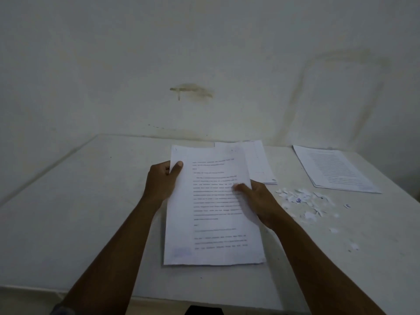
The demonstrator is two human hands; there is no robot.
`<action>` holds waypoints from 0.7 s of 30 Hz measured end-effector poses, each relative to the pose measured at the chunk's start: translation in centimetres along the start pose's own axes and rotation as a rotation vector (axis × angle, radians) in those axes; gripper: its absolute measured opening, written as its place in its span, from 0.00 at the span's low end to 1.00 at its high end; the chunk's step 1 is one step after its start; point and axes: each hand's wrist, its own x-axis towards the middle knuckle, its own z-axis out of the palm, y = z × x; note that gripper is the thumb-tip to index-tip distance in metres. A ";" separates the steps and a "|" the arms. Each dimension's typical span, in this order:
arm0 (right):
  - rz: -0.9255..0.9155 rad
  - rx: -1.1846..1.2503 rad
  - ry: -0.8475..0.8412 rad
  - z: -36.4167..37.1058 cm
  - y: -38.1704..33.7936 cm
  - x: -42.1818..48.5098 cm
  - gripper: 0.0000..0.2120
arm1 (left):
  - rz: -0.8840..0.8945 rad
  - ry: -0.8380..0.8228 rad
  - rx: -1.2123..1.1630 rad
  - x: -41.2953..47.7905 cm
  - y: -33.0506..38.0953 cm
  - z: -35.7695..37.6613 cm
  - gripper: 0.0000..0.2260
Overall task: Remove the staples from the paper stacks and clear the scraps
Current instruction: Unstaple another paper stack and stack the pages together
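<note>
Both hands grip one paper stack over the surface, long axis near to far: left hand high on its left edge, right hand midway down its right edge, nearer the scraps on the right.

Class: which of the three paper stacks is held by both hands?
The nearest central stack; the stack behind it and the far-right stack lie flat, unheld.
</note>
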 end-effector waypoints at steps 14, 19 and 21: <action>-0.451 -0.845 -0.011 3.3 2.6 5.7 0.14 | -0.063 0.053 0.101 -0.8 -6.0 -5.2 0.27; -0.337 -0.986 0.053 2.7 2.9 5.2 0.31 | -0.044 0.048 0.203 -0.4 -7.0 -7.1 0.24; -0.352 -0.968 0.051 2.6 3.2 5.2 0.27 | -0.034 0.035 0.226 -0.3 -7.1 -7.4 0.21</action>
